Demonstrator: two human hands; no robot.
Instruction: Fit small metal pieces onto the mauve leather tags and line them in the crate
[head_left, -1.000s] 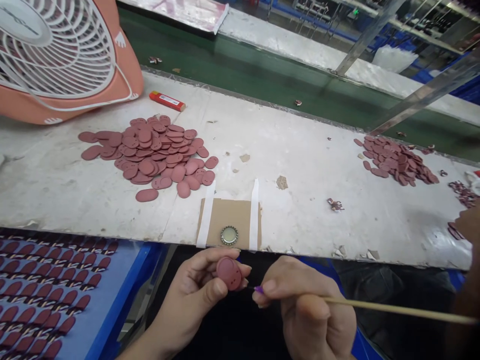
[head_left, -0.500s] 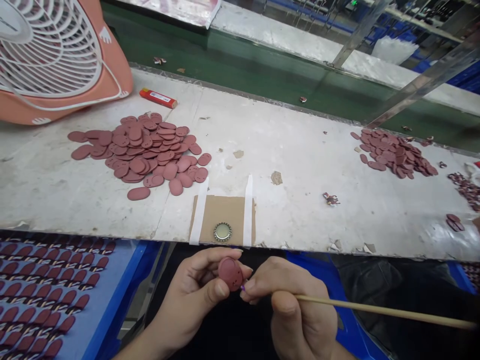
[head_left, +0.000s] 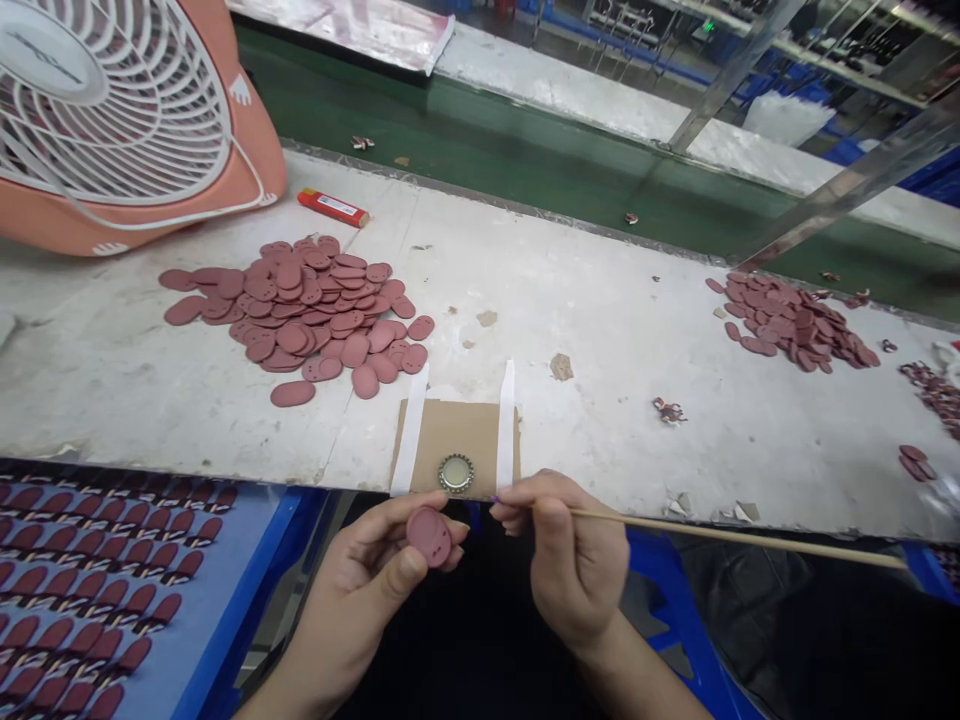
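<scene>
Left grip (head_left: 369, 575) pinches a dark pink disc (head_left: 427, 530) between thumb and fingers, just before the front edge of the desk (head_left: 600, 430); rightward, a bottle cap (head_left: 456, 473) lies on taped cardboard (head_left: 461, 430), and the right grip (head_left: 577, 555) is closed around a thin wooden stick (head_left: 712, 538).

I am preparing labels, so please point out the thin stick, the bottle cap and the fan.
Thin stick (head_left: 739, 539), head view: along the middle of its shaft.
Bottle cap (head_left: 456, 473), head view: centre of its face.
Fan (head_left: 135, 125), head view: front grille.
</scene>
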